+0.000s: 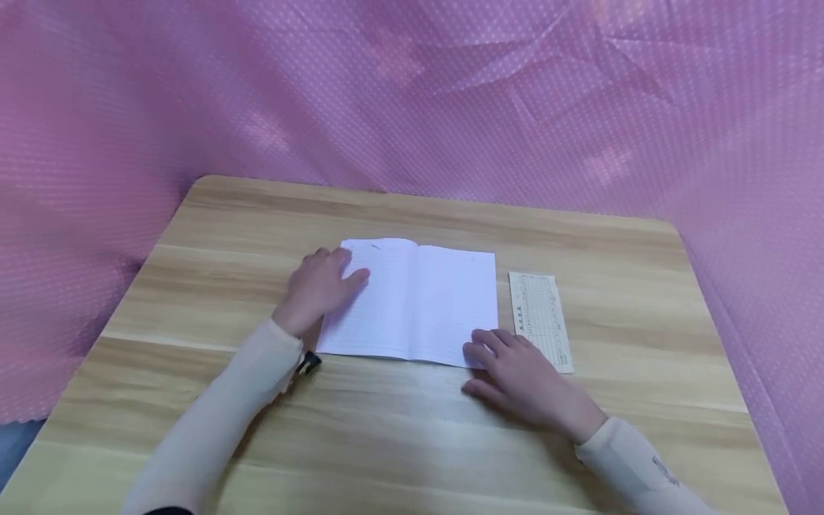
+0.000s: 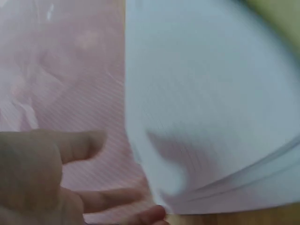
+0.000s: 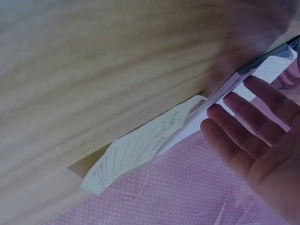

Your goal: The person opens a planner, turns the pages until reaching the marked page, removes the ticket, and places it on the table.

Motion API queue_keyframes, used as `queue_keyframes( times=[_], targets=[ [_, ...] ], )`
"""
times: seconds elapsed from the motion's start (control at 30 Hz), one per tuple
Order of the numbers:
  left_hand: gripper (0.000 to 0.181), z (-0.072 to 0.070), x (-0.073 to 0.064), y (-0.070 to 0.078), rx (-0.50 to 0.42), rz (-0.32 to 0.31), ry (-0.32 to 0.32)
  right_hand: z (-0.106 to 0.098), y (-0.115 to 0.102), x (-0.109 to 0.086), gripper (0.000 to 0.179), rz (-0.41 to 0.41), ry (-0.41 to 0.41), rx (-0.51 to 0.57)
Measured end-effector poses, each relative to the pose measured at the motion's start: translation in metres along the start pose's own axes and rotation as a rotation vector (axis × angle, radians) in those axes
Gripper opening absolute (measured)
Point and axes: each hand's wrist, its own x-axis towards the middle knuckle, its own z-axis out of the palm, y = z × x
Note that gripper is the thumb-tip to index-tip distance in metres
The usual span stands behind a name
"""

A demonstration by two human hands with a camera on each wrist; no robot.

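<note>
An opened notebook (image 1: pixel 453 304) with white ruled pages lies flat in the middle of the table, with a few small dark marks at the top of its left page. My left hand (image 1: pixel 318 287) is at that page's outer edge, thumb spread over the paper. In the left wrist view, the thumb stands apart from the page (image 2: pixel 206 93) and the lower fingertips reach its corner. My right hand (image 1: pixel 515 373) rests at the notebook's lower right corner with fingers extended. The right wrist view shows those fingers (image 3: pixel 234 136) straight, nothing gripped.
A narrow printed paper slip (image 1: pixel 542 318) lies just right of the notebook, partly behind the right hand. Beneath everything is a wood-grain table (image 1: pixel 399 436). Pink dotted cloth (image 1: pixel 412 93) hangs behind and beside it. A small black clip-like part (image 1: pixel 310 362) sits at the left wrist.
</note>
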Motion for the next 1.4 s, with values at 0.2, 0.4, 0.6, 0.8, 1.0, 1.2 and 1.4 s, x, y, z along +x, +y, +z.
queue_keyframes(
  times=[0.2, 0.4, 0.6, 0.8, 1.0, 1.2, 1.4],
  targets=[
    [0.076, -0.002, 0.048, -0.009, -0.051, -0.002, -0.028, 0.004, -0.001, -0.005, 0.052, 0.023, -0.005, 0.015],
    [0.061, -0.013, 0.073, -0.010, -0.042, 0.080, -0.140, 0.004, -0.002, -0.004, 0.049, 0.033, 0.001, 0.006],
    [0.034, -0.033, 0.092, -0.007, -0.059, 0.114, -0.282, 0.006, -0.004, -0.003, 0.042, 0.057, 0.028, 0.015],
    [0.018, -0.058, 0.101, -0.002, -0.087, 0.019, -0.439, 0.009, -0.004, -0.002, 0.038, 0.069, 0.040, 0.018],
    [0.022, -0.072, 0.104, 0.004, -0.283, 0.075, -0.419, 0.009, -0.005, -0.001, 0.039, 0.080, 0.045, 0.009],
    [0.035, -0.066, 0.100, 0.020, -0.626, 0.126, -0.364, 0.008, -0.005, -0.001, 0.041, 0.080, 0.054, 0.018],
    [0.026, -0.040, 0.097, 0.044, -0.973, 0.141, -0.328, 0.007, -0.004, -0.001, 0.045, 0.097, 0.032, 0.032]
  ],
)
